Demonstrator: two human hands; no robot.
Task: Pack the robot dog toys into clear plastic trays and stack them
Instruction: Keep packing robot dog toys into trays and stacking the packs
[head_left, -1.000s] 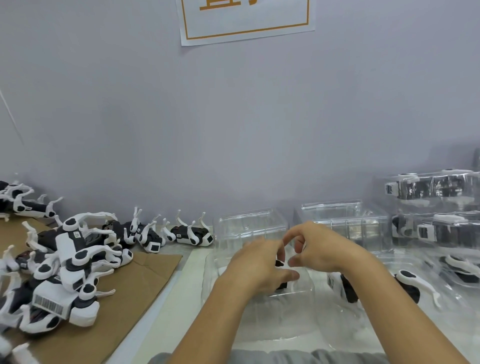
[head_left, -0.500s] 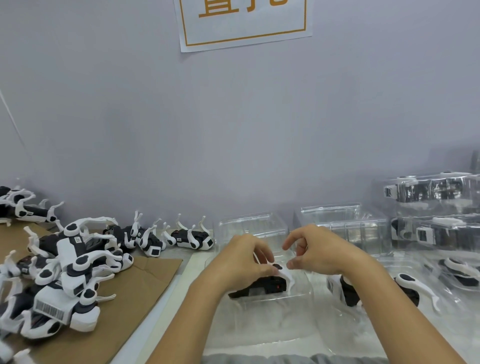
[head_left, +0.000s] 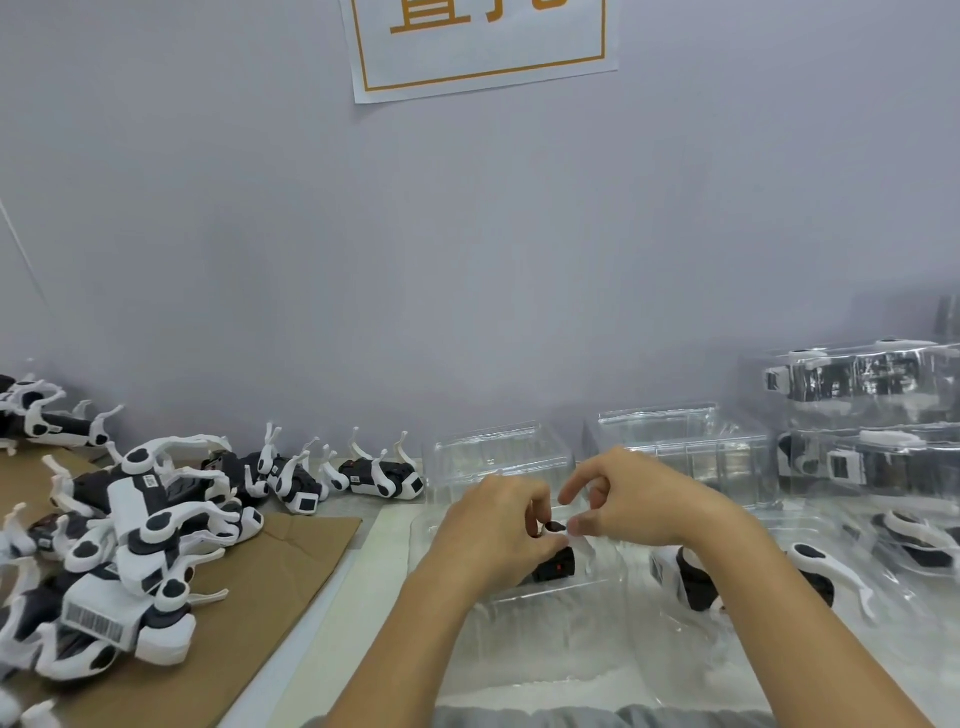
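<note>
A pale lilac wall fills the upper scene, with a white paper sign bordered in orange at twelve o'clock. A brown cardboard sheet lies at eight o'clock, bearing a heap of black-and-white plastic robot dog toys. At three o'clock stands a stack of clear plastic trays already holding toys; just beside it, toward centre, are empty clear plastic trays along the wall. At the centre, a clear plastic tray lies open on the white tabletop, and another clear tray with a toy laid in it sits at four o'clock. The left hand grips a black-and-white robot dog toy over the central tray, fingers curled round its body. The right hand is close beside the left, thumb and forefinger pinching a white leg of the same toy. Whether the toy touches the tray floor cannot be told.
</note>
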